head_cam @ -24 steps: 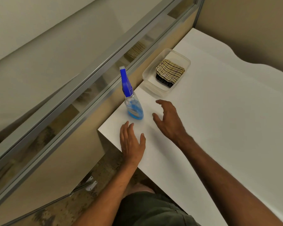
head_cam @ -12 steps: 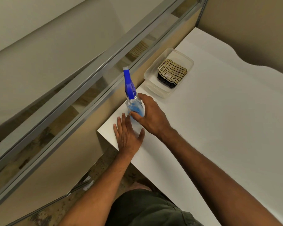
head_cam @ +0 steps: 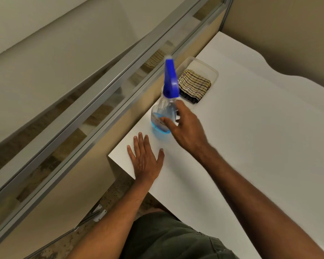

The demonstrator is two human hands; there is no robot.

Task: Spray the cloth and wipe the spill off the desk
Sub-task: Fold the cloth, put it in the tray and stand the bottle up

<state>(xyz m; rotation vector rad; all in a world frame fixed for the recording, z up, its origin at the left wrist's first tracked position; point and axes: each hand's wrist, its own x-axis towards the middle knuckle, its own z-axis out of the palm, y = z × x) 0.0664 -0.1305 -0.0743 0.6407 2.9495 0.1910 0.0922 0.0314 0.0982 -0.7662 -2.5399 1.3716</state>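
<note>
the right hand (head_cam: 185,128) wraps its fingers around the spray bottle (head_cam: 164,116), low on its clear body. the thumb sits on the side near us and the other fingers curl around the far side. the bottle looks a bit blurry. it leans a little, and i cannot tell if its bottom touches the bench (head_cam: 251,137) or not.

the spray bottle is clear with a blue top (head_cam: 170,81) that points up. blue liquid sits in the bottom part of it. the upper part looks see-through with no liquid in it.

the left hand (head_cam: 146,159) lies flat on the bench, close to the near corner. its fingers are spread wide and it holds nothing. it is just beside the bottle but does not touch it.

behind the bottle there is a clear plastic tub (head_cam: 212,71) on the bench, next to the wall of glass and metal. inside the tub lies a folded cloth (head_cam: 195,83). the cloth is pale with thin dark stripes, and a dark layer shows at its lower edge. the cloth fills a big part of the tub. the bottle top hides some of the tub.

the bench is white. the person wears dark green shorts (head_cam: 172,238).
</note>
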